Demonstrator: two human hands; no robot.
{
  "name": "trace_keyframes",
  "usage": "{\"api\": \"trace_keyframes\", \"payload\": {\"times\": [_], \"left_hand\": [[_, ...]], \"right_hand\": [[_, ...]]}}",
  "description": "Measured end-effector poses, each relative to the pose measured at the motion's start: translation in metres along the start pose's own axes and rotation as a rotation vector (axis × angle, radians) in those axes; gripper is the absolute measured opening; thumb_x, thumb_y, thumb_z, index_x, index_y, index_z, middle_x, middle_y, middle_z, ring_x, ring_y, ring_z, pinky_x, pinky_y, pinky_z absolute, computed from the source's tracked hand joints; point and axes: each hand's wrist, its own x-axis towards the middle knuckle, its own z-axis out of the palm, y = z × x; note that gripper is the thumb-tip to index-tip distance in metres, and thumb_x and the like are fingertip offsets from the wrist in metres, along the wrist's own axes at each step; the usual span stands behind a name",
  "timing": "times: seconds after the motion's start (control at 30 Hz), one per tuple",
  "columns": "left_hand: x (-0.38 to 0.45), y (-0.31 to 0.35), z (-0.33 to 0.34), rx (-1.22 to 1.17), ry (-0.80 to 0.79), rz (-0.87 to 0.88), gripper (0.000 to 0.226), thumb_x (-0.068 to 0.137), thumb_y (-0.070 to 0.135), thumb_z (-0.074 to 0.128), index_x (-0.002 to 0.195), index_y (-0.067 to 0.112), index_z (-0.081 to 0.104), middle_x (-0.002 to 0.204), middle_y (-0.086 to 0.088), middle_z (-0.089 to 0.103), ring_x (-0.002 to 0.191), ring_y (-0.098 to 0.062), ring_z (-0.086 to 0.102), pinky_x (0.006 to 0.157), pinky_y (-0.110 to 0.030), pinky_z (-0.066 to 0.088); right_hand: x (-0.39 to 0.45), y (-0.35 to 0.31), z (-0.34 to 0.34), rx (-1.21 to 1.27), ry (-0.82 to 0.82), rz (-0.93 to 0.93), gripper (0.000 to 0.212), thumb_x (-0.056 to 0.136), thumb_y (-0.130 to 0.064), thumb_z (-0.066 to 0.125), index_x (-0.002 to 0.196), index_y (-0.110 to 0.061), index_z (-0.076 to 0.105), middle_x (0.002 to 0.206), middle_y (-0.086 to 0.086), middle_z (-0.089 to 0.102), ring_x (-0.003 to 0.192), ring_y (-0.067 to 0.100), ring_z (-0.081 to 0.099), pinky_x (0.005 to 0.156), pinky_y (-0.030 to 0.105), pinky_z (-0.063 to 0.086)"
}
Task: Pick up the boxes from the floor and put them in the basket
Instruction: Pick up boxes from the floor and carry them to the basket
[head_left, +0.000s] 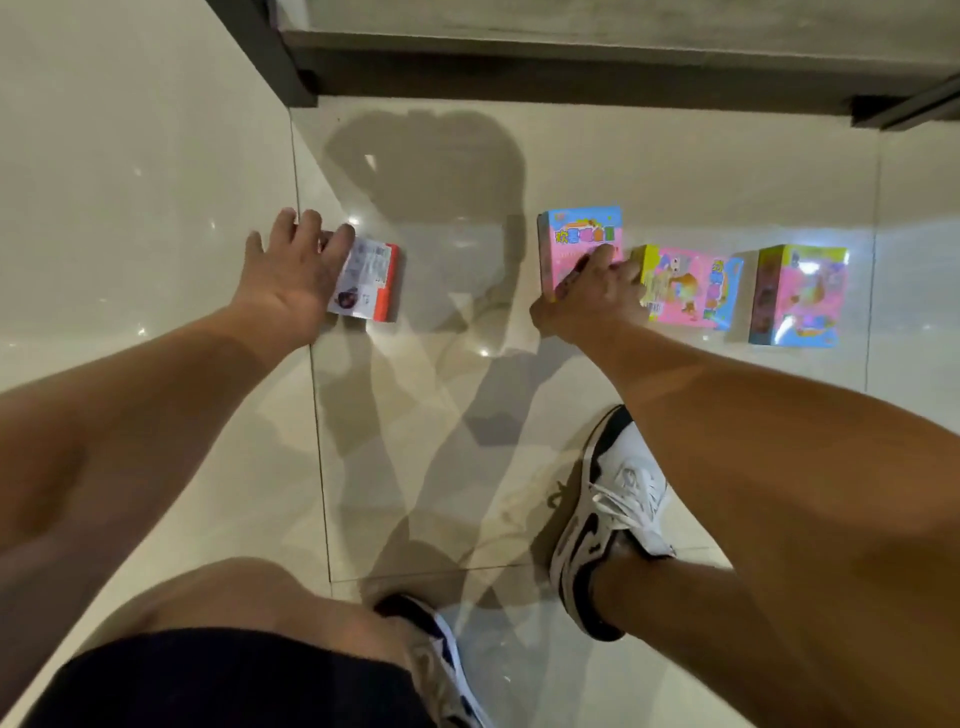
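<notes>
Several small boxes lie on the glossy tile floor. My left hand (291, 275) is on the left edge of a white box with an orange side (371, 278), fingers curled over its top end. My right hand (587, 296) grips the lower edge of a pink and blue box (579, 234), thumb under its left side. Right of it lie a pink and yellow box (693, 286) and a pink, green and blue box (800, 296), both untouched. No basket is in view.
A dark baseboard and wall ledge (571, 73) run along the far side of the floor. My two feet in white and black sneakers (608, 525) stand below the boxes, and my bent knee fills the lower left.
</notes>
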Motion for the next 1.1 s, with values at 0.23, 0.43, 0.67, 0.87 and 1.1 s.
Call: {"api": "trace_keyframes", "payload": {"times": [0.23, 0.43, 0.67, 0.87, 1.1], "left_hand": [[-0.016, 0.008, -0.022, -0.387, -0.151, -0.087, 0.093, 0.058, 0.068, 0.070, 0.134, 0.027, 0.034, 0.123, -0.007, 0.048, 0.109, -0.032, 0.050, 0.091, -0.048, 0.052], [-0.102, 0.029, -0.098, -1.335, -0.173, -0.493, 0.049, 0.089, 0.043, 0.064, 0.130, 0.018, 0.053, 0.113, -0.009, 0.067, 0.075, -0.015, 0.066, 0.056, -0.025, 0.047], [-0.296, 0.016, -0.240, -1.519, -0.251, -0.651, 0.055, 0.086, 0.060, 0.061, 0.121, 0.018, 0.060, 0.099, -0.011, 0.073, 0.082, -0.023, 0.069, 0.084, -0.045, 0.059], [-0.454, 0.010, -0.356, -1.612, -0.282, -0.725, 0.041, 0.096, 0.055, 0.055, 0.127, 0.029, 0.055, 0.119, -0.007, 0.067, 0.106, -0.027, 0.067, 0.089, -0.048, 0.060], [-0.568, 0.013, -0.424, -1.563, -0.283, -0.641, 0.050, 0.099, 0.045, 0.043, 0.138, 0.015, 0.055, 0.115, -0.018, 0.069, 0.102, -0.034, 0.069, 0.083, -0.049, 0.061]], "right_hand": [[-0.009, 0.018, -0.014, 0.524, -0.160, 0.048, 0.088, 0.043, -0.059, 0.080, 0.116, -0.023, 0.046, 0.109, 0.000, 0.063, 0.104, 0.023, 0.062, 0.085, 0.038, 0.056], [-0.098, 0.012, -0.077, 0.975, -0.416, 0.090, 0.055, 0.070, -0.053, 0.068, 0.118, -0.037, 0.045, 0.107, 0.003, 0.068, 0.081, 0.019, 0.062, 0.064, 0.032, 0.053], [-0.258, 0.062, -0.254, 0.865, -0.511, -0.046, 0.045, 0.080, -0.056, 0.062, 0.119, -0.036, 0.054, 0.093, -0.001, 0.068, 0.080, 0.019, 0.064, 0.061, 0.035, 0.052], [-0.388, 0.179, -0.392, 0.796, -0.513, 0.012, 0.032, 0.089, -0.058, 0.056, 0.119, -0.045, 0.053, 0.108, 0.002, 0.065, 0.094, 0.017, 0.063, 0.077, 0.040, 0.058], [-0.513, 0.293, -0.456, 0.815, -0.412, 0.123, 0.039, 0.092, -0.062, 0.053, 0.126, -0.043, 0.048, 0.117, 0.000, 0.062, 0.103, 0.017, 0.062, 0.087, 0.048, 0.055]]}}
